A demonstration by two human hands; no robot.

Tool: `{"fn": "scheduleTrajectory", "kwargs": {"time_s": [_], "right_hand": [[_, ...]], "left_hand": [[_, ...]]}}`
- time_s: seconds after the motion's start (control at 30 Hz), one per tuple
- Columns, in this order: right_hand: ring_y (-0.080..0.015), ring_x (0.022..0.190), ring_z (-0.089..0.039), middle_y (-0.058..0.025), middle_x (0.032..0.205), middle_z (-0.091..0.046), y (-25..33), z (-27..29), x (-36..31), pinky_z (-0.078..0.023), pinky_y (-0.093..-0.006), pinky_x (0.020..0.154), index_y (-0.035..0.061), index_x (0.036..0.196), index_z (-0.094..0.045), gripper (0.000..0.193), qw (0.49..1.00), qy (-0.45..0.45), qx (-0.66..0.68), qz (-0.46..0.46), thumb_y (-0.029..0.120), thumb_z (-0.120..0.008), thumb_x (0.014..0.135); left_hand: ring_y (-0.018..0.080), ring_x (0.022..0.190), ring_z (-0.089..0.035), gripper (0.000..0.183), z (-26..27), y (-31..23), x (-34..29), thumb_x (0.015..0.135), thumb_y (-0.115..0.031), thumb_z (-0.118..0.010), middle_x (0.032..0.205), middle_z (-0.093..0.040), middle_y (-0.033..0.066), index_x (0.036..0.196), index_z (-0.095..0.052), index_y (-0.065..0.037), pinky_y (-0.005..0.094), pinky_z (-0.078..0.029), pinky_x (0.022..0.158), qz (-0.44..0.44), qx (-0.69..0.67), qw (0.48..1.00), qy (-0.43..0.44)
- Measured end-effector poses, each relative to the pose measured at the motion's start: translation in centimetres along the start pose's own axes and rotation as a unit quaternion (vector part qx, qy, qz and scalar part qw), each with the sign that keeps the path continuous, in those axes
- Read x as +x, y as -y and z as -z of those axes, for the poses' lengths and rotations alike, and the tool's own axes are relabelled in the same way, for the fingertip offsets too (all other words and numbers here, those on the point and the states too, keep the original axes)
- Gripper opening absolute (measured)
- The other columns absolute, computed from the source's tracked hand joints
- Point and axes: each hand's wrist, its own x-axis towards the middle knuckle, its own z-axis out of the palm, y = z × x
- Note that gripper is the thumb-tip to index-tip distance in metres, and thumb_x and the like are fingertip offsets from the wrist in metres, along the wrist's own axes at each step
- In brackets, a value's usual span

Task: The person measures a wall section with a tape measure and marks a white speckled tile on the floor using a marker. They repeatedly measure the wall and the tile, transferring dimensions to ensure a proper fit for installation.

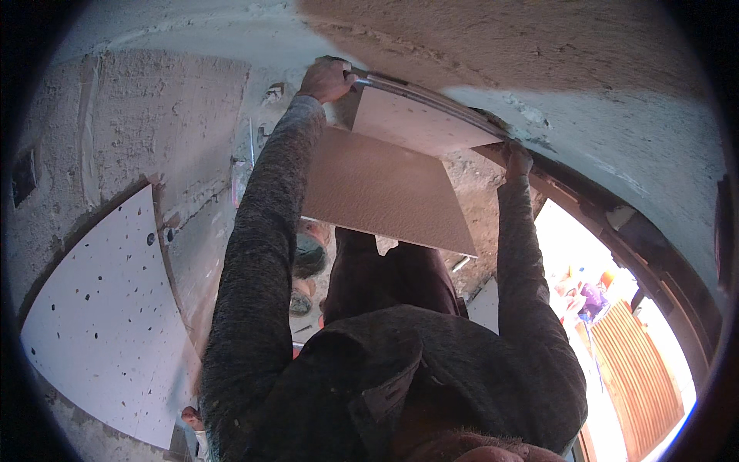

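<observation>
While the right hand (518, 161), its closure unclear, seemingly steadies one end, the left hand (327, 79) clamps a white speckled rectangular tile (419, 119).

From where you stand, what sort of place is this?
Probably a building under construction or renovation, judging by the rough grey plastered wall, large white dark-speckled panel at left, and flat tan textured slab near the middle.
</observation>
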Motion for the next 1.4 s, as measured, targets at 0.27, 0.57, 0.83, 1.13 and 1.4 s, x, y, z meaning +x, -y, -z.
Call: {"fn": "scheduleTrajectory", "kwargs": {"time_s": [0.27, 0.57, 0.83, 1.13, 1.4], "right_hand": [[-0.0168, 0.066, -0.063, -0.0063, 0.085, -0.067, 0.6, -1.1, -0.8, -0.054, -0.029, 0.059, 0.0006, 0.1, -0.068, 0.014, 0.998, -0.015, 0.06, -0.035, 0.006, -0.065, 0.088], [-0.0141, 0.061, -0.059, -0.0046, 0.081, -0.065, 1.4, -1.2, -1.9, -0.05, -0.027, 0.056, 0.0014, 0.099, -0.067, 0.011, 0.998, -0.023, 0.062, -0.02, 0.003, -0.063, 0.089], [-0.0123, 0.056, -0.053, -0.0027, 0.075, -0.06, 1.5, -1.3, -2.0, -0.044, -0.0256, 0.052, 0.0022, 0.09, -0.067, 0.007, 0.999, -0.003, 0.031, 0.007, 0.004, -0.06, 0.09], [-0.0123, 0.057, -0.053, -0.0023, 0.075, -0.06, 1.9, -2.0, -2.5, -0.043, -0.0252, 0.052, 0.0001, 0.088, -0.068, 0.01, 0.999, -0.008, 0.045, 0.0, 0.006, -0.061, 0.09], [-0.0135, 0.055, -0.055, -0.0036, 0.067, -0.061, 1.8, -1.7, -2.5, -0.044, -0.0282, 0.049, 0.0007, 0.074, -0.068, 0.013, 0.997, -0.022, 0.067, 0.02, 0.004, -0.064, 0.087]], "left_hand": [[0.0359, 0.116, -0.06, 0.051, 0.5, 0.2, 0.4, 0.093, -0.048, -0.057, 0.121, -0.066, 0.0184, 0.123, -0.066, -0.008, 0.045, -0.046, 0.102, -0.01, 0.036, 0.998, 0.044], [0.0371, 0.111, -0.06, 0.052, -0.4, 0.0, 0.6, 0.09, -0.048, -0.062, 0.113, -0.066, 0.023, 0.107, -0.069, 0.001, 0.0464, -0.046, 0.099, 0.01, 0.01, 1.0, 0.006], [0.0355, 0.109, -0.062, 0.051, -0.1, 0.1, 0.6, 0.091, -0.049, -0.061, 0.11, -0.067, 0.0212, 0.108, -0.069, -0.001, 0.0465, -0.048, 0.096, 0.003, 0.023, 1.0, 0.019], [0.0344, 0.11, -0.062, 0.049, 0.0, 0.0, 0.6, 0.092, -0.048, -0.06, 0.113, -0.066, 0.0204, 0.111, -0.069, -0.004, 0.0457, -0.048, 0.097, 0.016, 0.019, 0.999, 0.04], [0.0347, 0.109, -0.062, 0.047, -0.2, 0.0, 0.7, 0.092, -0.048, -0.059, 0.11, -0.068, 0.0182, 0.113, -0.069, -0.007, 0.0459, -0.049, 0.097, -0.005, 0.033, 0.999, 0.026]]}}
